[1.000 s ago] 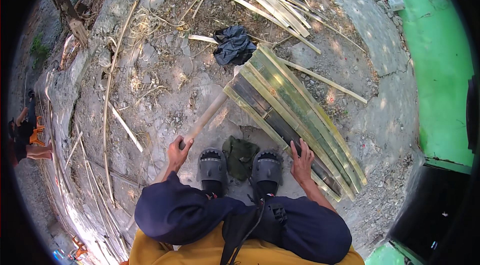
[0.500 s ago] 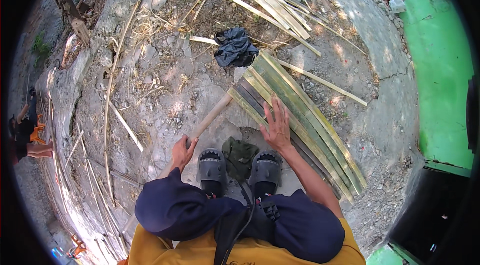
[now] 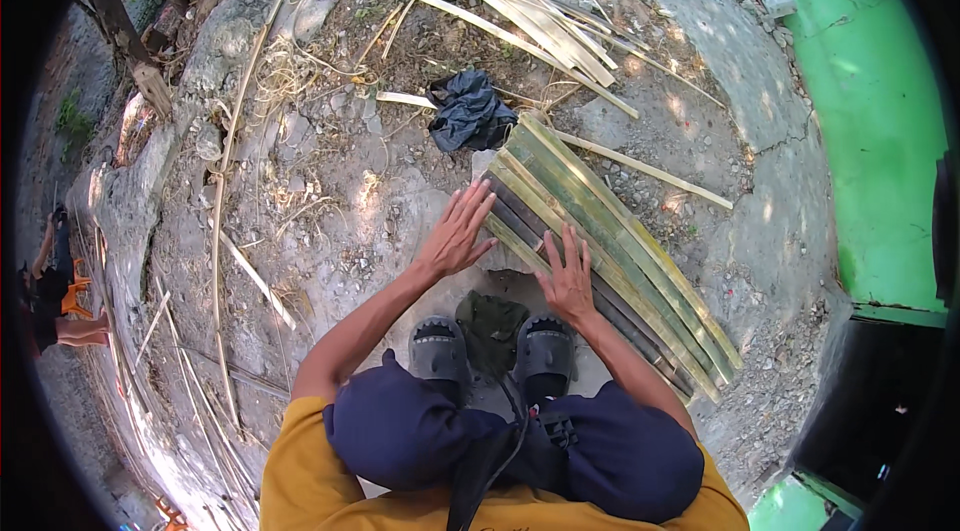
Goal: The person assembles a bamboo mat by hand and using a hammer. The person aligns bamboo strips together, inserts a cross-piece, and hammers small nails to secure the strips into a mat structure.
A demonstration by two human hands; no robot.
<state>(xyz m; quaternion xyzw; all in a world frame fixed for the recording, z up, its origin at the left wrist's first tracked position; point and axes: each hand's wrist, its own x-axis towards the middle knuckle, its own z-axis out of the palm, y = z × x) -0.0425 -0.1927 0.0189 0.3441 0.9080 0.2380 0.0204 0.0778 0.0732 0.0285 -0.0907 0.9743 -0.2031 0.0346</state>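
Observation:
Several split bamboo slats, green and yellow with darker ones on the near side, lie side by side on the ground, slanting from the middle toward the lower right. My left hand is open, fingers spread, at the far left end of the row beside the outermost slat. My right hand rests open along the near edge, its fingertips over the slats. Neither hand grips anything. Both reach past my dark sandals, and a dark green cloth lies between the feet.
A crumpled black plastic bag sits just beyond the slats. Pale bamboo strips are heaped at the far side, and long thin strips lie at left. A green painted strip of ground runs along the right. A person is at far left.
My left hand has let go of the wooden pole, which is now out of sight, and moved forward to the slats' end. My right hand has lowered slightly toward the near edge.

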